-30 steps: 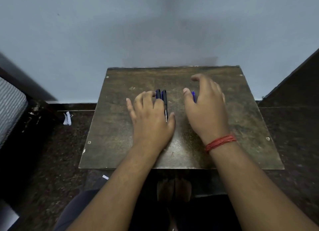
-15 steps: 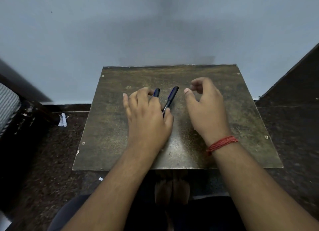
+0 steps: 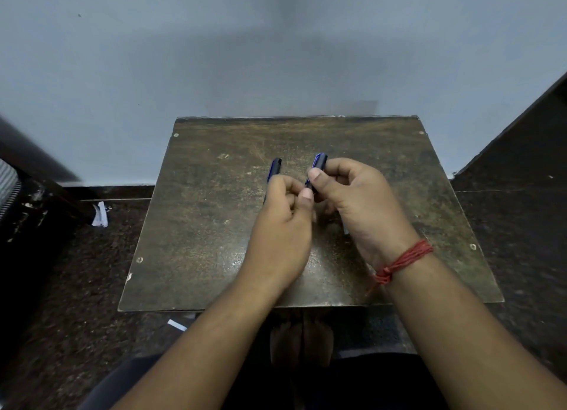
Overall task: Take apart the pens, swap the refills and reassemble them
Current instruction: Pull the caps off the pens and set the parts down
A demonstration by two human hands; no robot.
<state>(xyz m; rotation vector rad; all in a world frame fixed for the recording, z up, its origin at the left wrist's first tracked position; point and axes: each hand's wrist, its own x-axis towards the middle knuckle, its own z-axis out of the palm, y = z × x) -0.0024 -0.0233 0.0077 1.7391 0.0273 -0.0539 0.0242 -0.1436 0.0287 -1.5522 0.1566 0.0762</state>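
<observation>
Two dark pens with blue trim are above the worn brown table [image 3: 214, 225]. One pen [image 3: 318, 164] is lifted and tilted, its capped end up. My right hand [image 3: 359, 201] pinches its upper part between thumb and fingers. My left hand [image 3: 282, 222] grips the same pen lower down with thumb and forefinger. The other pen [image 3: 274, 169] lies just left of my left hand, its lower half hidden behind the fingers; I cannot tell whether the hand touches it. A red thread band [image 3: 402, 261] circles my right wrist.
The small table stands against a pale blue wall [image 3: 276, 57]. Dark speckled floor surrounds it, with a white scrap [image 3: 100, 215] at the left and dark furniture at both sides. My feet [image 3: 300, 342] show under the table's near edge.
Both hands have risen off the table. The right-hand pen, which lay on the table, is now lifted and held by both hands. The camera view has shifted slightly.
</observation>
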